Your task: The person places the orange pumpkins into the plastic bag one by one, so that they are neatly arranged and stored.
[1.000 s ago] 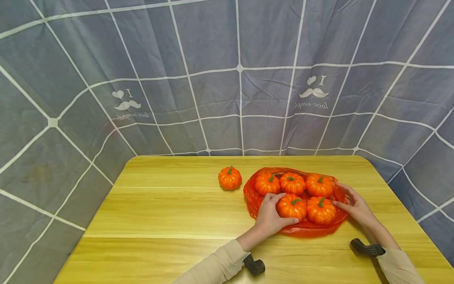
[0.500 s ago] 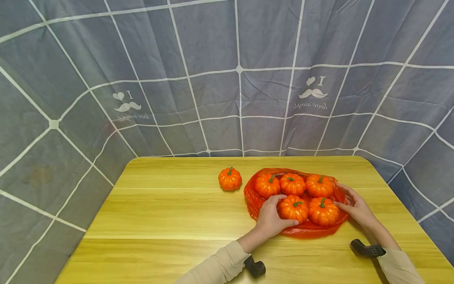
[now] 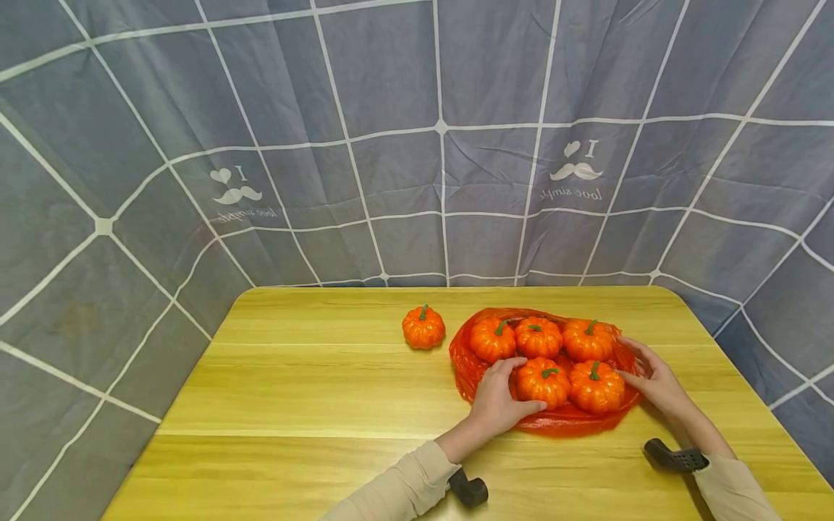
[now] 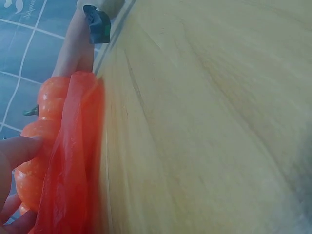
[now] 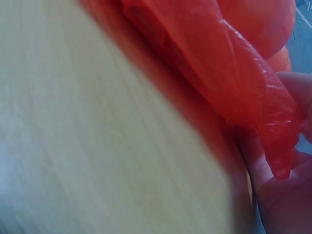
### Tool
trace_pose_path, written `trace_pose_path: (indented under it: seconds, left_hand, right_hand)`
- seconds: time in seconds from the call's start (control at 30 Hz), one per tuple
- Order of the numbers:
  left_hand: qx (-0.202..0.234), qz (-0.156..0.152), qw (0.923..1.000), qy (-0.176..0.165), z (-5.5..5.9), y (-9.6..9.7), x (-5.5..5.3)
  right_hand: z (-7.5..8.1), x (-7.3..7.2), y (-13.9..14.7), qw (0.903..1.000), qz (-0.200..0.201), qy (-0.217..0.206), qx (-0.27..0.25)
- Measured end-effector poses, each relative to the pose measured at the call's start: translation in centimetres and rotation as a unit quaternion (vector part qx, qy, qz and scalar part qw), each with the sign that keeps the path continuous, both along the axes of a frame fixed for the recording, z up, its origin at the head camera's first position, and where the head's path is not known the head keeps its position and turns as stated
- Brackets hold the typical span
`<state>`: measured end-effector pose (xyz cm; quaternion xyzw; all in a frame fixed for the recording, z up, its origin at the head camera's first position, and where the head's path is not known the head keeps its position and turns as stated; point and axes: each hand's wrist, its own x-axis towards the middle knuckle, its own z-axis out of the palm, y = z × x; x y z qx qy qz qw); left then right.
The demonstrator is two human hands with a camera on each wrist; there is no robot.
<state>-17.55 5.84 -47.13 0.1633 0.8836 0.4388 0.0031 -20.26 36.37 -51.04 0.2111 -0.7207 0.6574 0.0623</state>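
Observation:
Several shiny orange toy pumpkins sit in a spread-out red plastic bag point(image 3: 567, 425), three at the back and two in front. My left hand point(image 3: 496, 398) grips the front-left pumpkin point(image 3: 543, 383), thumb on its near side and fingers round its far left side. In the left wrist view that thumb point(image 4: 22, 148) presses the orange skin above the bag's rim. At the bag's right edge, my right hand point(image 3: 658, 380) holds the red film, its thumb close to the front-right pumpkin point(image 3: 596, 387). The right wrist view has the bag's edge point(image 5: 278, 131) hanging between thumb and fingers.
One more pumpkin point(image 3: 423, 328) stands alone on the wooden table point(image 3: 293, 391), left of the bag. A grey curtain point(image 3: 391, 174) with white lines surrounds the table's back and sides. Each wrist wears a black camera mount point(image 3: 674, 456).
The two front pumpkins have shifted slightly to the right inside the bag, the left one with my left hand at it. My right hand has stayed at the bag's edge.

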Motion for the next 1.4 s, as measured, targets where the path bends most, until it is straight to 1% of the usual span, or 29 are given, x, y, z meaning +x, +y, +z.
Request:
trace_pose_path:
  seconds: [0.13, 0.3, 0.47, 0.57, 0.7, 0.83, 0.93, 1.03, 1.2, 1.4]
  left_hand:
    - [0.000, -0.001, 1.0000, -0.008, 0.2, -0.1, 0.1]
    - [0.000, -0.007, 1.0000, -0.002, 0.6, -0.3, 0.2]
    - [0.026, -0.012, 0.9996, 0.005, 1.4, -0.7, 0.2]
    - [0.035, -0.016, 0.9992, 0.010, 2.1, -1.1, 0.0]
    - [0.046, -0.019, 0.9986, 0.019, 3.1, -1.9, -0.5]
    - [0.064, -0.015, 0.9973, 0.032, 3.9, -2.8, -1.1]
    - [0.075, -0.006, 0.9959, 0.050, 4.2, -3.6, -1.5]
    - [0.081, 0.014, 0.9942, 0.069, 4.4, -4.5, -2.0]
    - [0.076, 0.049, 0.9929, 0.076, 4.4, -6.0, -2.6]
    - [0.068, 0.076, 0.9916, 0.079, 4.1, -7.9, -3.2]
  right_hand:
    - [0.0, 0.0, 0.0, 0.9999, -0.009, -0.003, 0.012]
    - [0.1, 0.1, 0.1, 0.9993, -0.024, -0.009, 0.028]
    - [0.2, 0.2, 0.2, 0.9987, -0.032, -0.015, 0.036]
    - [0.2, 0.2, 0.2, 0.9990, -0.030, -0.015, 0.028]
    - [0.3, 0.2, 0.2, 0.9994, -0.027, -0.011, 0.019]
    - [0.3, 0.2, 0.1, 0.9993, -0.030, -0.005, 0.023]
    - [0.3, 0.2, 0.0, 0.9991, -0.033, -0.003, 0.027]
    - [0.4, 0.3, 0.0, 0.9989, -0.036, -0.003, 0.030]
    - [0.4, 0.2, 0.0, 0.9992, -0.035, -0.006, 0.020]
    - [0.4, 0.2, -0.2, 0.9994, -0.033, -0.010, 0.010]
